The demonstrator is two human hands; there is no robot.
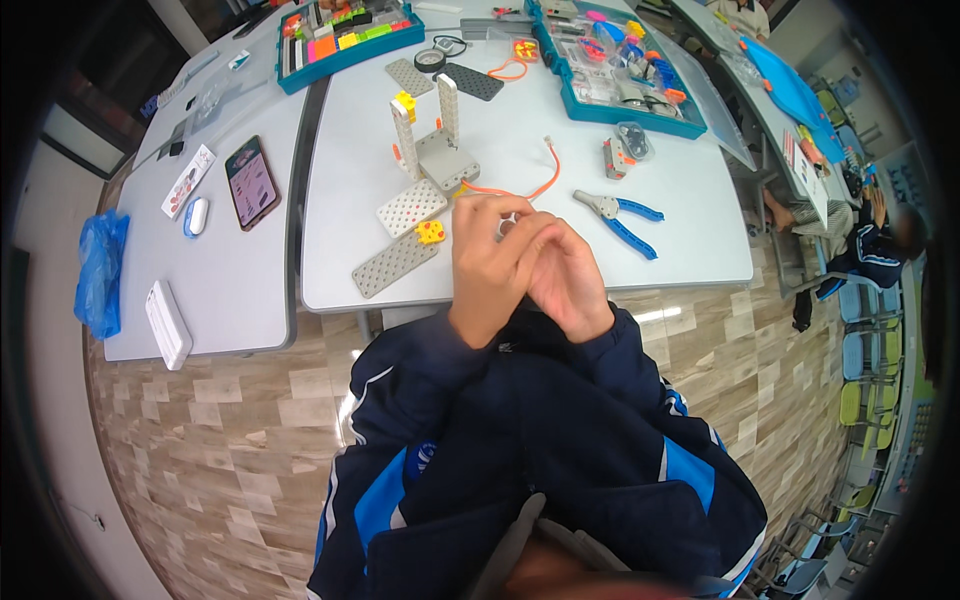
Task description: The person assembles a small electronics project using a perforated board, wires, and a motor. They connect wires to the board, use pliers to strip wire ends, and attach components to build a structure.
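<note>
1. We sit at a white table [650, 250] whose near edge runs just beyond our hands; a second grey-white table [230, 300] stands beside it on our left.
2. At the far edge of the white table lies an open teal parts case [690, 120] filled with small coloured pieces; another teal tray [300, 75] sits at the far left.
3. Near the middle of the white table stands a grey block with two perforated upright beams [435, 135], one capped with a yellow piece.
4. Two perforated grey plates [395, 262] lie flat just to the left of our hands, a small yellow brick [431, 232] resting between them.
5. Our left hand [490, 265] and right hand [565, 275] are raised together over the table's near edge, fingers curled and pressed against each other. They seem pinched on something small, but we cannot tell what.
6. An orange cable [540, 185] curves across the table from behind our left fingertips; whether we grip its end is hidden.
7. Blue-handled pliers [625, 218] lie just right of our hands.
</note>
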